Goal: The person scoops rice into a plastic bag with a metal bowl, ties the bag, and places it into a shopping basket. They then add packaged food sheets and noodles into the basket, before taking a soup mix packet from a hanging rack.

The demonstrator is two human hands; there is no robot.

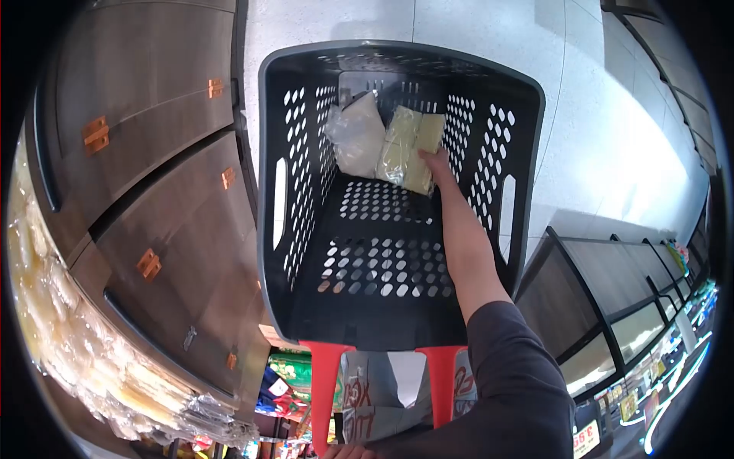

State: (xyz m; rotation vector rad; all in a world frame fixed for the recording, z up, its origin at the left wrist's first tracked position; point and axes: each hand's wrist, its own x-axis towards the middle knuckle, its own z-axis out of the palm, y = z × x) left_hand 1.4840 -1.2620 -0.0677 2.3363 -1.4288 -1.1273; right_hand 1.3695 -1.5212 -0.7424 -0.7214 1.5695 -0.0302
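A black perforated basket (401, 321) fills the middle of the view. Down inside its far end, my right hand (436, 162) is closed on a flat, pale yellow-green package (430, 131) in clear wrap. A similar wrapped package (399, 145) lies against its left side. Left of both is a clear plastic bag (359, 138) with whitish contents. At the bottom edge, only part of my left hand (350, 451) shows, near the red stool; its fingers are mostly cut off by the frame.
A red stool (326, 382) stands below the basket's near edge. Dark wooden cabinets (168, 199) line the left, with plastic-wrapped goods (76, 321) beside them. Black-framed shelving (589, 283) stands at the right on the pale tiled floor (596, 130). Printed bags (371, 390) lie beneath the stool.
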